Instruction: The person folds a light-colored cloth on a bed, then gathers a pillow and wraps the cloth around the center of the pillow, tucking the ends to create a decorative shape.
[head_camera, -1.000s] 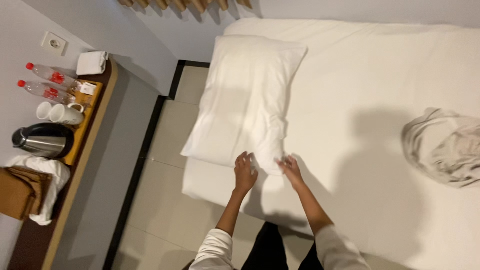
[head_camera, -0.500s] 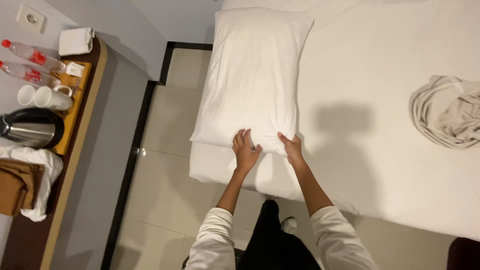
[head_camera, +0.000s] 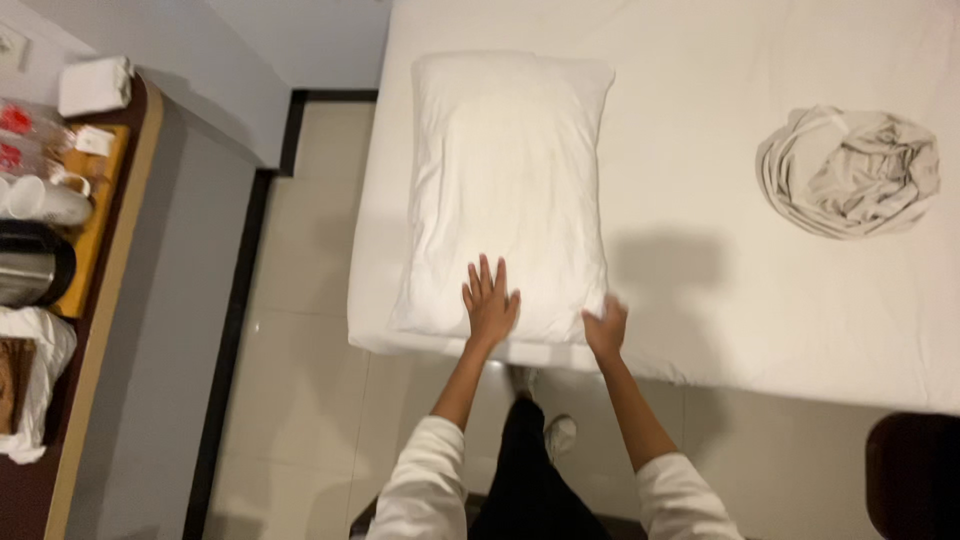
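Note:
A white pillow (head_camera: 505, 170) lies on the near left corner of the white bed (head_camera: 720, 270). My left hand (head_camera: 490, 303) rests flat on the pillow's near end with its fingers spread. My right hand (head_camera: 606, 327) is at the pillow's near right corner, fingers curled against its edge; whether it grips the fabric I cannot tell.
A crumpled beige cloth (head_camera: 850, 170) lies on the bed at the right. A wooden counter (head_camera: 95, 330) along the left wall carries a folded white towel (head_camera: 93, 85), cups (head_camera: 40, 200), a steel kettle (head_camera: 30, 265) and bottles. Tiled floor (head_camera: 300, 400) runs between counter and bed.
The view has swung so the pillow lies straighter. My left hand has flattened on the pillow and my right hand has slid out to its right corner.

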